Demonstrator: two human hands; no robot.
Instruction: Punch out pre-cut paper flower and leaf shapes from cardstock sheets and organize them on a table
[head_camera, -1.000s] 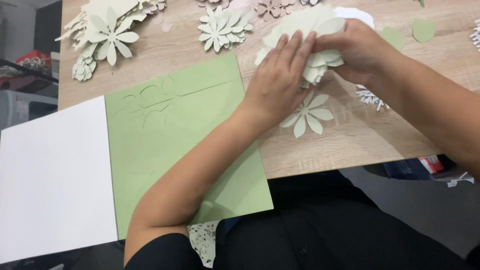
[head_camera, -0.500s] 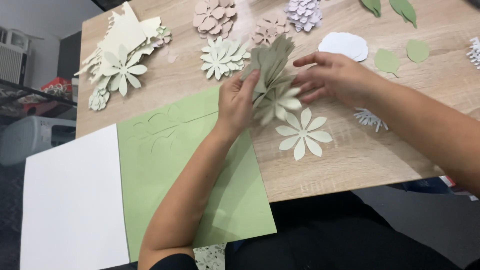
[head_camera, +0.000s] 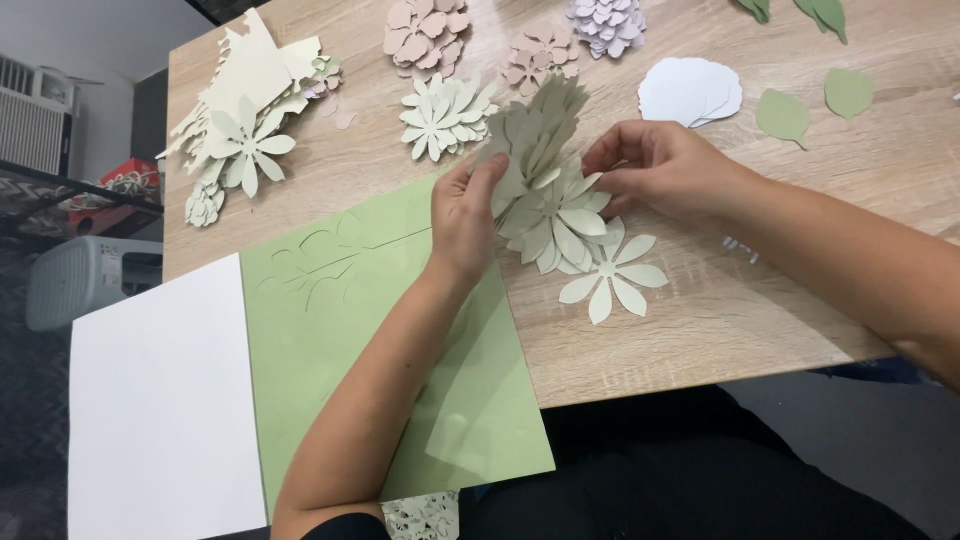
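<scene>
Head view, looking down over the table (head_camera: 760, 330). My left hand (head_camera: 465, 215) pinches the near edge of a stack of pale green paper flowers (head_camera: 545, 190), thumb and fingers closed on the petals and tilting the upper layers up on edge. My right hand (head_camera: 665, 170) steadies the far side of the same stack, fingers curled lightly against the petals. The stack sits above the table's middle, its lowest petals overlapping a single flat flower cutout (head_camera: 610, 280) that lies just beside the green card sheet (head_camera: 340, 350); a white sheet (head_camera: 150, 400) adjoins that card on the left. Further off lie a heap of cream cutouts (head_camera: 250, 110), another pale green flower (head_camera: 445, 115), pink flowers (head_camera: 425, 30), a lilac flower (head_camera: 608, 22), white rounded pieces (head_camera: 690, 90) and green leaves (head_camera: 800, 110).

Step in hand, as I judge it: separating or arranging the layers of the stacked flower. The next move calls for a gentle, even grip, so thin petals neither crease nor slip apart.
</scene>
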